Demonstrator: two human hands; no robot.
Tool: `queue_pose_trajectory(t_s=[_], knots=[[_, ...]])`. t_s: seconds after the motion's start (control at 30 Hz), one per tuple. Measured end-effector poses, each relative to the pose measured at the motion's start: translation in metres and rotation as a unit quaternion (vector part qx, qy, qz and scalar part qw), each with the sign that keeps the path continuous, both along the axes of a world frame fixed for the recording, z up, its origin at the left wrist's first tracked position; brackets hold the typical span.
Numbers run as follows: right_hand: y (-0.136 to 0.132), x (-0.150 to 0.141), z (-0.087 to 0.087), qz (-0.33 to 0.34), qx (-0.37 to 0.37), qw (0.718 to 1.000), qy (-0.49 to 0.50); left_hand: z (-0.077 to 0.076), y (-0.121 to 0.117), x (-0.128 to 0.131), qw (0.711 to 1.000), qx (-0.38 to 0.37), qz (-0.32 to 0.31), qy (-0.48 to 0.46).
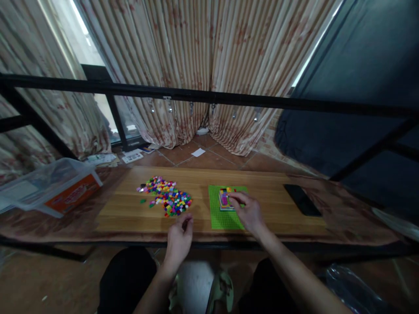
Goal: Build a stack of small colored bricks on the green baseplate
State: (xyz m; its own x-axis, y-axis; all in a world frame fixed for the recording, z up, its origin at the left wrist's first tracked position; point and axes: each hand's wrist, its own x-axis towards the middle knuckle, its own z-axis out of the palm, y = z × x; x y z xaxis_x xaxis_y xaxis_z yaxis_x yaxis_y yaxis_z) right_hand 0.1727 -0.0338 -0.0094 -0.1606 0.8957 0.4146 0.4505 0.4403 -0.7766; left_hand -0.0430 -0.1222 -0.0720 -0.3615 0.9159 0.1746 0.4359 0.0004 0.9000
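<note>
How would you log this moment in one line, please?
left hand: near loose bricks | right hand: at brick build | brick build: on green baseplate | black phone: right of green baseplate

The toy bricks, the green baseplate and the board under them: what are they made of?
Toy bricks: probably plastic, in bright, even colours; too small to judge their shine. Green baseplate: likely plastic too, textured with a fine grid. Board: wood or wood-look laminate, smooth with a slight sheen; brown grain lines fit both.
</note>
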Motion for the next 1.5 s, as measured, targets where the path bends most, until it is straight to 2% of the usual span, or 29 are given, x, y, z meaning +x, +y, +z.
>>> queue_pose_trajectory(t_s=[0.13, 0.2, 0.27, 0.37, 0.47, 0.57, 0.7, 0.87, 1.03, 1.17, 1.3, 1.4, 1.5], knots=[[-0.048, -0.046, -0.019, 0.099, -0.085, 0.987, -0.090, 0.000, -0.021, -0.035, 0.989, -0.037, 0.132, 0.055], [-0.056, -0.070, -0.031, 0.097, -0.123, 0.978, -0.137, 0.002, -0.023, -0.048, 0.979, -0.080, 0.160, 0.094], [-0.050, -0.092, -0.040, 0.068, -0.146, 0.971, -0.176, 0.007, -0.020, -0.055, 0.970, -0.129, 0.158, 0.129], [-0.026, -0.114, -0.043, 0.052, -0.153, 0.963, -0.215, 0.018, -0.010, -0.057, 0.956, -0.189, 0.130, 0.184], [0.000, -0.127, -0.038, 0.082, -0.155, 0.953, -0.247, 0.028, 0.003, -0.056, 0.944, -0.232, 0.085, 0.217], [0.015, -0.134, -0.034, 0.114, -0.155, 0.942, -0.275, 0.031, 0.012, -0.057, 0.941, -0.251, 0.053, 0.219], [0.018, -0.141, -0.035, 0.148, -0.140, 0.935, -0.289, 0.025, 0.019, -0.059, 0.955, -0.220, 0.053, 0.192], [0.014, -0.147, -0.037, 0.096, -0.118, 0.947, -0.284, 0.012, 0.019, -0.058, 0.966, -0.183, 0.073, 0.169], [0.014, -0.169, -0.037, 0.090, -0.074, 0.962, -0.246, 0.001, 0.016, -0.058, 0.978, -0.143, 0.086, 0.126], [0.014, -0.191, -0.042, 0.087, -0.069, 0.959, -0.261, -0.003, 0.013, -0.060, 0.986, -0.111, 0.079, 0.095], [0.012, -0.199, -0.046, 0.075, -0.065, 0.961, -0.258, -0.004, 0.012, -0.061, 0.988, -0.091, 0.080, 0.093], [0.008, -0.194, -0.044, 0.065, -0.063, 0.973, -0.212, -0.004, 0.012, -0.062, 0.989, -0.089, 0.083, 0.088], [0.000, -0.177, -0.040, 0.075, -0.085, 0.988, -0.105, -0.005, 0.013, -0.065, 0.989, -0.088, 0.080, 0.084]])
